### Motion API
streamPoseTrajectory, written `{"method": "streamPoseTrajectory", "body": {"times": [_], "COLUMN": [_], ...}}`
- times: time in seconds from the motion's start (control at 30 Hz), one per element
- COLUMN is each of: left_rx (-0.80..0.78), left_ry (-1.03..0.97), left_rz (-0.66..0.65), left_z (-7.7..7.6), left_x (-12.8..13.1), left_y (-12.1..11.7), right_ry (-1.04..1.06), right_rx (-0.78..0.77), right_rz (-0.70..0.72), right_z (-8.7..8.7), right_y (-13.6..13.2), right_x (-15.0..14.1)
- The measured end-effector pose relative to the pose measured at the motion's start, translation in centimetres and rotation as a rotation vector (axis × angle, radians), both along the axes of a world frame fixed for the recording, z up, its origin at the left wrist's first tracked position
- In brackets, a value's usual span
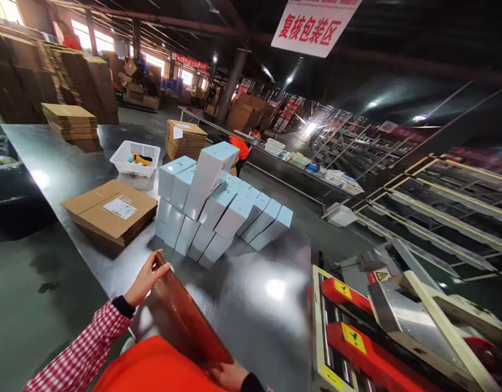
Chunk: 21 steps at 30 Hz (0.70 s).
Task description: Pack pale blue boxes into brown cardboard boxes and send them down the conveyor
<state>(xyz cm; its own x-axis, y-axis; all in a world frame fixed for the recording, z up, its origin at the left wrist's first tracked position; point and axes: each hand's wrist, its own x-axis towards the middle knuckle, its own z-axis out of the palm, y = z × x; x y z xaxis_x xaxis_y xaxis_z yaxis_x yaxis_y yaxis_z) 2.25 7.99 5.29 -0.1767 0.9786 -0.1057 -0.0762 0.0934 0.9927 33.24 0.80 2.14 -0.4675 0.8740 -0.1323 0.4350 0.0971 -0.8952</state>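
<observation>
My left hand (148, 277) is closed on the upper far corner of a flat folded cardboard box (185, 310), thumb on one side and fingers on the other. The cardboard stands on edge, tilted, close against my body, and looks reddish brown. At its near end my right hand (230, 375) grips the lower edge, with its fingers partly hidden. Ahead of my left hand lies a stack of flat brown cartons (108, 209), the top one bearing a white label (120, 207). Several pale blue-white boxes (210, 196) are stacked beyond the cardboard, with one standing higher on top.
A white basket (116, 158) holding a yellow tool (141, 159) stands on the metal table (251, 294). Further cardboard stacks (185, 142) (71, 121) sit at the far side. On the right is a roller machine with red guides (357, 337). A co-worker in orange (239, 147) bends behind the boxes.
</observation>
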Motion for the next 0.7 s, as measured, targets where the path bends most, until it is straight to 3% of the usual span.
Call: {"method": "streamPoseTrajectory", "body": {"times": [0.13,0.3,0.47,0.53,0.6,0.7], "left_rx": [-0.027,-0.048,-0.045,-0.045,-0.084,-0.202], "left_ry": [-0.043,-0.078,-0.018,0.006,-0.003,-0.094], "left_rz": [-0.008,-0.018,-0.114,-0.210,-0.405,-0.723], "left_z": [0.7,-0.2,0.3,1.0,1.7,2.3], "left_x": [0.4,-0.1,-2.5,-3.8,-5.1,-6.6], "left_y": [-0.3,-0.5,-1.7,-2.9,-4.4,-6.6], "right_ry": [0.250,0.350,0.450,0.484,0.558,0.619], "right_rx": [-0.156,-0.406,-0.352,-0.318,-0.353,-0.487], "right_rz": [-0.110,-0.175,-0.463,-0.527,-0.520,-0.326], "right_z": [2.7,3.3,4.0,4.6,5.0,5.0], "right_y": [-0.6,-1.4,1.3,2.9,4.4,6.0], "right_x": [1.2,-1.7,-3.4,-3.8,-3.9,-2.9]}}
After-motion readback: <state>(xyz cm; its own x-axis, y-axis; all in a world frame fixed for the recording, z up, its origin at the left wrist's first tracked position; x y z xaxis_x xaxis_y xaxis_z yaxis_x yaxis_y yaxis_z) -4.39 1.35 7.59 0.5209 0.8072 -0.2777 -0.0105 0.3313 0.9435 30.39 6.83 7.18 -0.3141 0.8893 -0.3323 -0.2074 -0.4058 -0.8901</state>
